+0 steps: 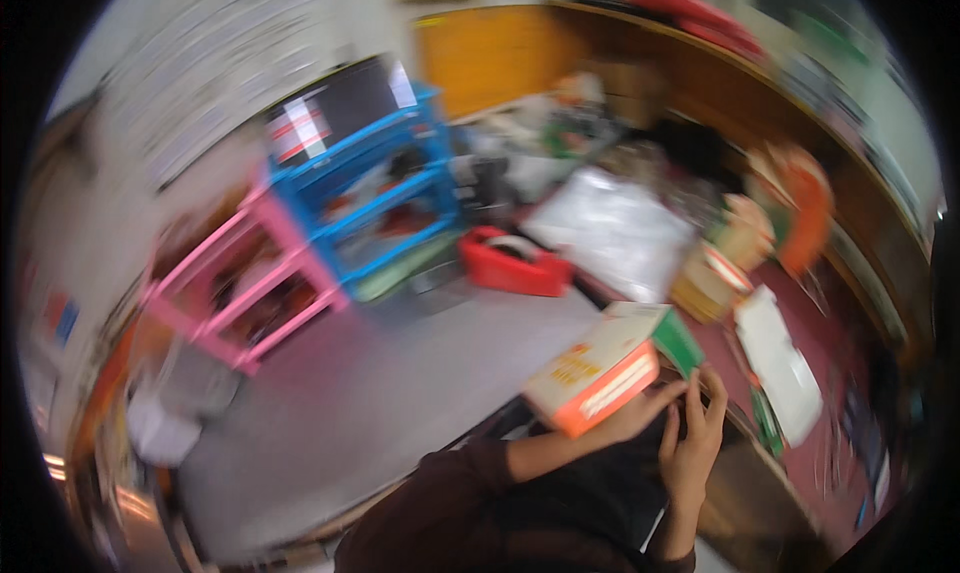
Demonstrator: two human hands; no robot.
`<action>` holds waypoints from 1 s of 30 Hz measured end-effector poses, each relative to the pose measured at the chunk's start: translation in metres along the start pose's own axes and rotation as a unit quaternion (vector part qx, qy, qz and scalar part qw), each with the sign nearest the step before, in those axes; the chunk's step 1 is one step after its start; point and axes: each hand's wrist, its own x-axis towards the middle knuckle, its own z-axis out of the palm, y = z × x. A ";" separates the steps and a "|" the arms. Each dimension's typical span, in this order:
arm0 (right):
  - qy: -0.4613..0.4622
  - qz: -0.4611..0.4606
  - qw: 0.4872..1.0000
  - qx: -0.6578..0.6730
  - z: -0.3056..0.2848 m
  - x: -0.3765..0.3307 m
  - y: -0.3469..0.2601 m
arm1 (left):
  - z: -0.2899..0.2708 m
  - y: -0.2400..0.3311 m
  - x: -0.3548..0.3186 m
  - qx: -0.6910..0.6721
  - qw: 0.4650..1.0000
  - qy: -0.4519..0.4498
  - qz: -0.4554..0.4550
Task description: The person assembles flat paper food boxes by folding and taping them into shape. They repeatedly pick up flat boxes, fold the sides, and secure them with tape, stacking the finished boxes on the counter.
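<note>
A cardboard box [595, 363] with cream, orange and green faces is held tilted above the front edge of the desk. My left hand [640, 413] grips it from below, and the box hides part of the fingers. At its right end a green flap or panel [680, 343] shows. Close to that end is my right hand [695, 428], its fingers raised and apart. The fingertips are beside the green part; blur hides whether they touch it.
On the grey desk [400, 393] stand a red tape dispenser [515, 263], a blue shelf rack [370, 193] and a pink one [245, 283]. A silvery packet [610, 228] lies behind the box. To the right are a white panel-like object [778, 368] and an orange object [805, 213].
</note>
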 end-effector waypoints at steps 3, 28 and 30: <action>-0.011 -0.065 0.996 -0.051 0.062 -0.013 -0.023 | -0.018 -0.005 -0.017 -0.105 0.989 0.062 0.078; -0.083 0.397 0.755 0.516 0.169 -0.047 0.113 | -0.478 0.166 -0.239 0.796 0.300 0.496 -0.172; -0.039 0.413 0.764 0.495 0.166 -0.051 0.125 | -0.531 0.176 -0.273 0.755 0.258 0.518 -0.309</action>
